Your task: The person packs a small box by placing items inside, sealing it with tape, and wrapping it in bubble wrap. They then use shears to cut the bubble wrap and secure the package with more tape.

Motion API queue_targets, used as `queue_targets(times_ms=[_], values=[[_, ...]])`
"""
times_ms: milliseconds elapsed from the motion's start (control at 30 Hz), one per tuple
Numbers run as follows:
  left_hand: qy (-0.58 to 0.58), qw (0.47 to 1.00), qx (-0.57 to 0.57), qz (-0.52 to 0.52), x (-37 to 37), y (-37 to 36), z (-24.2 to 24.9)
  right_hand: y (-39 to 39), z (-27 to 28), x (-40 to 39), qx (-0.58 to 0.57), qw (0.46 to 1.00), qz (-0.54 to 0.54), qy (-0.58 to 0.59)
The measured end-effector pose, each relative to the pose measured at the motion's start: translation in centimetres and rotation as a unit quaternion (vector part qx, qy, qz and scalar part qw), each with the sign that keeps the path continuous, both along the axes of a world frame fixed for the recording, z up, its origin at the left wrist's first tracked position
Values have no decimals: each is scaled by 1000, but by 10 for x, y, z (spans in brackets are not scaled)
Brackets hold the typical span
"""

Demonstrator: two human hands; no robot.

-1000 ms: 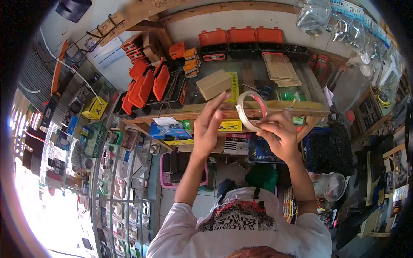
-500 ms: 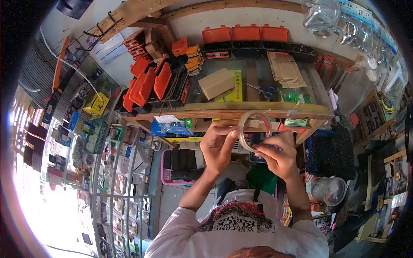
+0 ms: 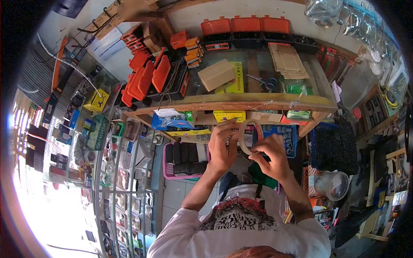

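A roll of clear or tan tape (image 3: 241, 138) is held up in front of the glass counter, its ring turned partly edge-on to me. My left hand (image 3: 223, 147) is at its left side, fingers curled against the rim. On the lower right, my right hand (image 3: 273, 158) pinches the roll's edge between thumb and fingers. Beyond them on the counter top lies a brown cardboard box (image 3: 217, 75), partly over a yellow SKT box (image 3: 236, 77). Scissors (image 3: 267, 83) with dark handles lie to the right of these.
The wooden counter edge (image 3: 249, 105) runs just beyond my hands. Orange-lidded toolboxes (image 3: 148, 79) stand at left, flattened cardboard (image 3: 288, 62) at right. Below are a pink basket (image 3: 186, 175) and a blue crate (image 3: 290, 139). Glass shelves (image 3: 124, 193) line the left side.
The tape roll has turned more edge-on and dropped slightly. My left hand has moved a little right, and my right hand has shifted left and changed its finger position.
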State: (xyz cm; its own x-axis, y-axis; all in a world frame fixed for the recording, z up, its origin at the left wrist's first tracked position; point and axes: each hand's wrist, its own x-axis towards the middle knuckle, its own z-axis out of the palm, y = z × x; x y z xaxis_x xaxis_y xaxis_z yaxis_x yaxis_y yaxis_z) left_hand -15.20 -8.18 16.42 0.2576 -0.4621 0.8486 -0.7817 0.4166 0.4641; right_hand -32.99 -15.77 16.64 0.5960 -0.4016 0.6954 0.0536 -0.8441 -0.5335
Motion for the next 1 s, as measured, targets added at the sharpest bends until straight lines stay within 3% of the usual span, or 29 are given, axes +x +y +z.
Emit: queue_targets(times_ms=[200,333,533,633,733,767,867,1000], values=[[114,989,93,23,-13,17,2,17,-13,5,159,987,0,-22],[118,986,102,54,-10,33,-4,31,-26,11,206,978,0,-14],[213,965,146,41,-3,44,-10,38,-41,24,207,978,14,-12],[292,936,168,-100,15,45,-24,35,-46,30,313,949,42,8],[224,935,186,-200,23,53,-27,32,-51,36,485,867,113,-14],[169,928,236,-235,30,55,-22,28,-55,37,471,874,118,2],[20,957,230,-174,23,54,-6,23,-51,43,493,859,135,25],[-43,957,264,-110,22,51,-3,18,-57,50,515,839,171,23]])
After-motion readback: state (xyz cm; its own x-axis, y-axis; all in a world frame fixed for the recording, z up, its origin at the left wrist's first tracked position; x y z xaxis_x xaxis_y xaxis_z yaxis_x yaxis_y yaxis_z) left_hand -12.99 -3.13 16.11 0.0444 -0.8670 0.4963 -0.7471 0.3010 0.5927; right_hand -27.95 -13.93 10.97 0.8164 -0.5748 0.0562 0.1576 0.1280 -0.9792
